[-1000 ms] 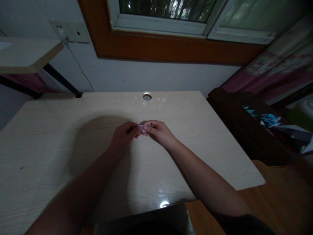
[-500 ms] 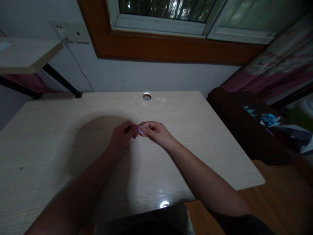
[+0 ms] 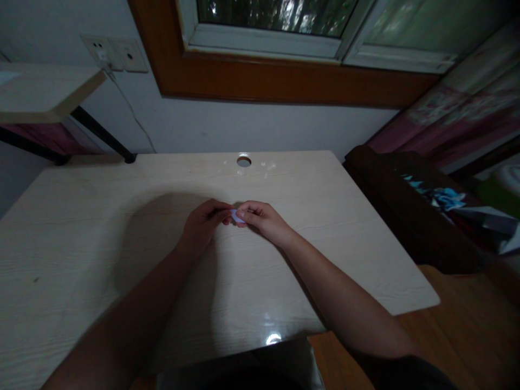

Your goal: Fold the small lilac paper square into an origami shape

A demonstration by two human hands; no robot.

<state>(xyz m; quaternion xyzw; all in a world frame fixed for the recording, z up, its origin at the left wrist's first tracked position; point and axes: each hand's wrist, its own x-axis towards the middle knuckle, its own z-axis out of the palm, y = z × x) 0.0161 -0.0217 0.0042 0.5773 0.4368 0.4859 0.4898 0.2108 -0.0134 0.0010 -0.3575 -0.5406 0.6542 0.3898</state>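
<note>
Between my hands is a small, flat, pale lilac piece (image 3: pixel 236 216) that looks like folded paper; fingers cover much of it, so its full shape is hidden. My left hand (image 3: pixel 205 219) pinches its left end between thumb and fingertips. On the other side, my right hand (image 3: pixel 260 218) grips it with the thumb on top and the fingers curled beneath. Both hands are close together, low over the middle of the pale wood-grain desk (image 3: pixel 252 281).
A round cable hole (image 3: pixel 244 162) lies near the desk's back edge. At the left, a raised shelf (image 3: pixel 44 103) stands on black legs. A white cable (image 3: pixel 132 111) runs from a wall socket. Dark furniture (image 3: pixel 426 211) with blue items flanks the right side.
My left thumb and fingers have shifted slightly on the lilac piece, and its visible face looks a little different. My right hand and both arms stay almost where they were.
</note>
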